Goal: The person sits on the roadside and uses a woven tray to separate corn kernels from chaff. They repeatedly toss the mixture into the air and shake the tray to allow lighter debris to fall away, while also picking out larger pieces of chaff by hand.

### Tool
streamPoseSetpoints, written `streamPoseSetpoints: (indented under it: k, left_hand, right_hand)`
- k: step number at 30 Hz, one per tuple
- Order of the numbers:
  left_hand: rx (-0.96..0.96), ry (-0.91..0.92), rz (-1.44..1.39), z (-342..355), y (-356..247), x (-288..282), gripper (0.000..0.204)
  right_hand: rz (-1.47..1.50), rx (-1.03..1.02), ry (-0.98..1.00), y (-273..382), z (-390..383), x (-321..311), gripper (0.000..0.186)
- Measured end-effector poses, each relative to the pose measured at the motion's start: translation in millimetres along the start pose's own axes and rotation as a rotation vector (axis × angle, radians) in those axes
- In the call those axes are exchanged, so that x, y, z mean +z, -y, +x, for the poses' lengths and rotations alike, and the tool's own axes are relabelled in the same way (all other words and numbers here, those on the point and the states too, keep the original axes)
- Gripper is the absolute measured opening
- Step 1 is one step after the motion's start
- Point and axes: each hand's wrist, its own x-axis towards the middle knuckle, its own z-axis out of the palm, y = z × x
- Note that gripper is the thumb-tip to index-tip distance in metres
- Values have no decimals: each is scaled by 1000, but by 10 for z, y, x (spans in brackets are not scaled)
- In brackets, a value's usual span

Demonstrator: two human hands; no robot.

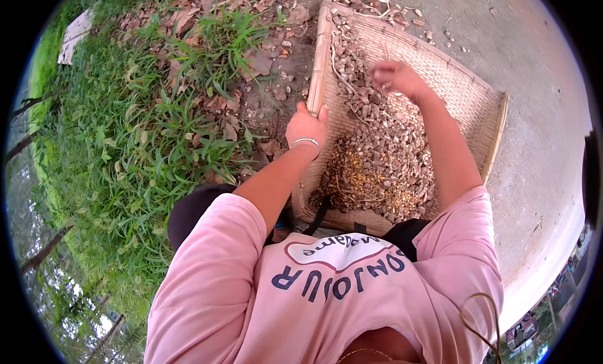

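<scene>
Left hand clamped the basket rim; right hand, half-curled, hold unclear, apparently sorted debris; next called for a careful pinch!

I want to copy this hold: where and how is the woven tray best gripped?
Likely by the left rim of the woven tray, coming from outside, where the left hand grips it: that edge is long, raised and seems narrow enough to wrap.

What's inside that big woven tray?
Inside the woven tray are small yellow bits and brown, crumbly pieces. They cover part of its bottom, so anything buried underneath can't be seen.
</scene>
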Motion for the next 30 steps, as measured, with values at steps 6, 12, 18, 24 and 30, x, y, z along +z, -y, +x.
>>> streamPoseSetpoints:
  k: [6,12,18,24,30]
  left_hand:
    - [26,6,11,-24,-50,-7,54]
    - [7,24,4,-1,-26,-46,51]
    - [0,18,-12,5,-12,-42,53]
    - [1,27,13,-5,-38,-45,54]
    - [20,27,6,18,-29,39,53]
  right_hand:
    - [-505,169,518,-208,222,366,35]
    - [-840,-356,-114,790,777,-162,56]
    - [-584,-351,6,383,702,-144,39]
    - [-803,-352,-123,228,984,88,52]
    - [-409,-705,-767,238,1170,-512,59]
